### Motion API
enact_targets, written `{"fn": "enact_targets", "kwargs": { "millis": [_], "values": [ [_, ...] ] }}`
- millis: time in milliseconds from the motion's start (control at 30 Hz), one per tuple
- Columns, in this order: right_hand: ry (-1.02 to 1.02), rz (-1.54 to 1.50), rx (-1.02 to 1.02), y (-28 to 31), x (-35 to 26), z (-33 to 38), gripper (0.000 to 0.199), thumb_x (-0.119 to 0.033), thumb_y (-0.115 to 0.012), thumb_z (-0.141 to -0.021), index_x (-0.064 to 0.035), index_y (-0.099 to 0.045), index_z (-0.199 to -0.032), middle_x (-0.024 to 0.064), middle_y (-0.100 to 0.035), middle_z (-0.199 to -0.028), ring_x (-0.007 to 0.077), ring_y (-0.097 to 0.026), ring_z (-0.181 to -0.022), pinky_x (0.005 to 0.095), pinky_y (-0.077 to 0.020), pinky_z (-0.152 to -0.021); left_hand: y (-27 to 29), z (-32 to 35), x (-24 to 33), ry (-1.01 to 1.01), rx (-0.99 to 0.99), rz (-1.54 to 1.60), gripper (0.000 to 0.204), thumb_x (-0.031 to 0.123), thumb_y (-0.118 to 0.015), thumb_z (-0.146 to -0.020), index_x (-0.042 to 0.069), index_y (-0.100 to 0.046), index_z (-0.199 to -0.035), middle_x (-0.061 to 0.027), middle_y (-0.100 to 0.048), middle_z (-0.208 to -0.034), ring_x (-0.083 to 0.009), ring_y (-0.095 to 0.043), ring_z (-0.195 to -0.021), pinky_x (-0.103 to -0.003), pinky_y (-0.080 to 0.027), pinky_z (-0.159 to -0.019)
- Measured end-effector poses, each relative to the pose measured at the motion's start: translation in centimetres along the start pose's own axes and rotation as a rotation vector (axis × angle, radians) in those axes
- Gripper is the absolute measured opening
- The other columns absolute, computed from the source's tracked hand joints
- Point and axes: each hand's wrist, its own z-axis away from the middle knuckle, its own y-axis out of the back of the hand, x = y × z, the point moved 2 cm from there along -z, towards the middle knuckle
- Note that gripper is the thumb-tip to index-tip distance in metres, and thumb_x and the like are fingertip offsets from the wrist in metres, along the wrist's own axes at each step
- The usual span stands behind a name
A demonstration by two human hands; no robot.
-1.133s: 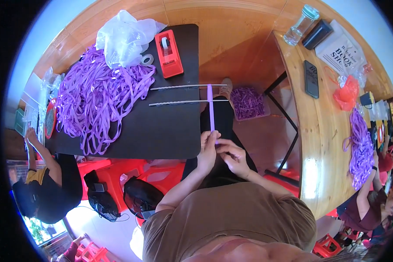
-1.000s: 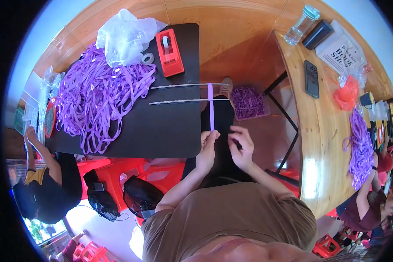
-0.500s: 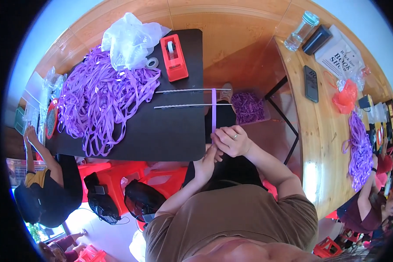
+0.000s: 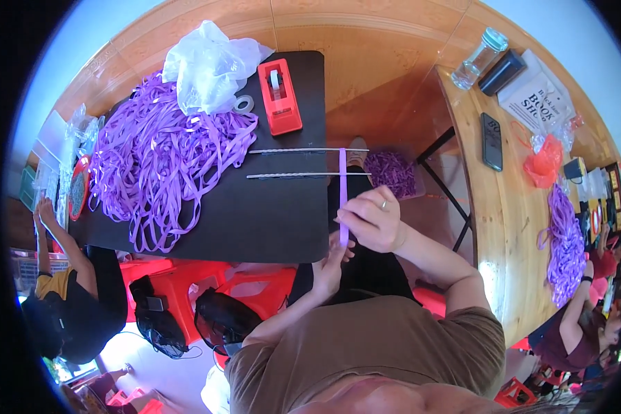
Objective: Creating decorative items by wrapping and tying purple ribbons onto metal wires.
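Observation:
A purple ribbon (image 4: 343, 193) loops over two thin metal rods (image 4: 293, 150) that jut past the right edge of the black table, and it runs down towards me. Its lower end is pinched in my left hand (image 4: 330, 269), close to my lap. Higher up, my right hand (image 4: 372, 221), wearing a ring, closes its fingertips at the same strip; part of the grip is hidden behind the fingers. On the black table (image 4: 255, 221) lies a big tangled heap of purple ribbon (image 4: 165, 152), to the left of the rods.
A red tape dispenser (image 4: 281, 103), a tape roll (image 4: 243, 103) and a white plastic bag (image 4: 210, 65) lie on the far side. Below stands a bin of purple ribbon pieces (image 4: 390, 172). The wooden table (image 4: 490, 207) at right bears a phone (image 4: 491, 141) and a bottle (image 4: 477, 58). Co-workers sit at both sides.
My hands have moved apart: the left has gone down towards my lap, the right a little to the right. More of the ribbon shows between them. The whole view has shifted slightly.

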Motion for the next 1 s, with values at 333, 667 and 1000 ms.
{"fn": "enact_targets", "kwargs": {
  "millis": [333,667,1000],
  "values": [
    [-0.693,-0.636,0.081,-2.7,12.0,-4.6,0.009,-0.001,-0.07,-0.075,0.0036,-0.063,-0.072,0.0063,-0.061,-0.074,0.012,-0.056,-0.065,0.0232,-0.0418,-0.061,-4.0,-6.1,0.3,-0.055,0.033,0.047,0.043,0.017,-0.052,-0.094,0.006,-0.039,-0.134,-0.01,-0.057,-0.113,-0.0116,-0.056,-0.085,-0.023,-0.044,-0.069],
    [-1.297,-1.124,0.007,-7.3,16.4,-0.3,0.009,-0.001,-0.072,-0.073,-0.0032,-0.066,-0.068,-0.0003,-0.061,-0.065,0.0053,-0.055,-0.058,0.0197,-0.0426,-0.053,-6.0,-12.7,2.0,-0.317,0.209,0.132,0.036,0.007,-0.05,-0.094,0.003,-0.045,-0.129,-0.0055,-0.05,-0.12,-0.0085,-0.048,-0.105,-0.022,-0.038,-0.086],
    [-1.491,-1.25,0.151,-7.6,16.6,0.6,0.011,-0.002,-0.073,-0.073,-0.004,-0.064,-0.067,0.0024,-0.061,-0.062,0.0085,-0.057,-0.053,0.0202,-0.0452,-0.051,-6.4,-15.8,1.5,-0.55,0.297,0.164,0.038,0.006,-0.051,-0.092,0.001,-0.045,-0.129,-0.0068,-0.049,-0.127,-0.0144,-0.047,-0.112,-0.028,-0.037,-0.096]
  ]
}}
